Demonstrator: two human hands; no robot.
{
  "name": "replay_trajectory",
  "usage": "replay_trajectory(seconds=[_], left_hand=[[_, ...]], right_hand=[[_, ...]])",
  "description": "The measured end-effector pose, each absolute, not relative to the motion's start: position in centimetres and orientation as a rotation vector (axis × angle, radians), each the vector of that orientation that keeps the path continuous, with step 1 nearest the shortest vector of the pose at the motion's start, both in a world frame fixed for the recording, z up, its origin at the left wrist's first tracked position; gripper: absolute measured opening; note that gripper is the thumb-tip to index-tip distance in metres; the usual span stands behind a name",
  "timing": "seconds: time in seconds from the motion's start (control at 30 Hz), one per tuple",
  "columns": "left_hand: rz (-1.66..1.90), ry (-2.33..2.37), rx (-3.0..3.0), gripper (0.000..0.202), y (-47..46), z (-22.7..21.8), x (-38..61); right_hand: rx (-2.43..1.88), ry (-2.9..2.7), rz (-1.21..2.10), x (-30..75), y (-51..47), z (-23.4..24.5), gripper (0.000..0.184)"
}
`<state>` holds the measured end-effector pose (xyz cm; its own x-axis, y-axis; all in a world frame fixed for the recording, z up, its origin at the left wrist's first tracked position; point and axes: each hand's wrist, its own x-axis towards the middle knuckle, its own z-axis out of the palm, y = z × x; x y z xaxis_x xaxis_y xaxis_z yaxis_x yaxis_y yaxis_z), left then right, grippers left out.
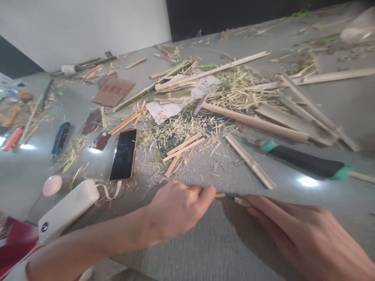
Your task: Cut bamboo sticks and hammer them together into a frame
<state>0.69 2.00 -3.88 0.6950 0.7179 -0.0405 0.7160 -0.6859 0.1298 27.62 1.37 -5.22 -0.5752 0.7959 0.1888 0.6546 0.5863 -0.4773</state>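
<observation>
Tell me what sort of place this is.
Probably an informal bamboo-craft workshop: split bamboo strips and shavings cover the work surface, a black-handled tool lies among them, and the left hand pinches a thin sliver.

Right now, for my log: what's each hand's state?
Left hand: closed, holding a thin bamboo strip.
Right hand: closed on a small tool at the strip's end; its kind cannot be told.

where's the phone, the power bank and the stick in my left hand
phone point(124, 155): head view, centre of its dark screen
power bank point(68, 210): head view, white top face
stick point(220, 194): head view, its exposed middle
</observation>
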Motion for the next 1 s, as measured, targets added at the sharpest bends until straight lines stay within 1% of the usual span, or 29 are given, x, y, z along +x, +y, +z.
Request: replay_trajectory(seconds=[0.1, 0.2, 0.33, 0.47, 0.6, 0.67, 0.77, 0.9, 1.0], left_hand=[[0.035, 1.18, 2.753, 0.014, 2.1, -4.2, 0.7], [0.033, 1.181, 2.737, 0.016, 2.3, -4.2, 0.7], [0.034, 1.191, 2.691, 0.018, 2.4, -3.9, 0.8], [0.061, 1.203, 2.7, 0.02, 2.2, -3.8, 0.9], [0.073, 1.223, 2.716, 0.021, 2.3, -3.9, 1.0], [0.08, 1.234, 2.72, 0.021, 2.3, -3.9, 1.0], [0.092, 1.232, 2.726, 0.022, 2.2, -4.0, 1.0], [0.07, 1.189, 2.775, 0.024, 2.1, -4.1, 0.9], [0.069, 1.167, 2.807, 0.024, 2.0, -4.1, 0.8]], right_hand=[[-1.223, -2.498, 0.516, 27.0, 1.1, -4.8, 0.027], [-1.239, -2.511, 0.391, 27.0, 0.7, -4.9, 0.023], [-1.122, -2.602, 0.257, 27.2, 0.9, -4.9, 0.02], [-1.168, -2.569, 0.385, 26.9, 1.3, -4.5, 0.019], [-1.295, -2.454, 0.623, 26.3, 1.2, -4.2, 0.03], [-1.355, -2.42, 0.675, 26.1, 0.9, -4.2, 0.032], [-1.344, -2.448, 0.568, 26.2, 0.8, -4.2, 0.029], [-1.14, -2.624, 0.336, 27.2, 1.5, -4.4, 0.019], [-1.048, -2.704, 0.292, 27.8, 2.2, -4.5, 0.018]])
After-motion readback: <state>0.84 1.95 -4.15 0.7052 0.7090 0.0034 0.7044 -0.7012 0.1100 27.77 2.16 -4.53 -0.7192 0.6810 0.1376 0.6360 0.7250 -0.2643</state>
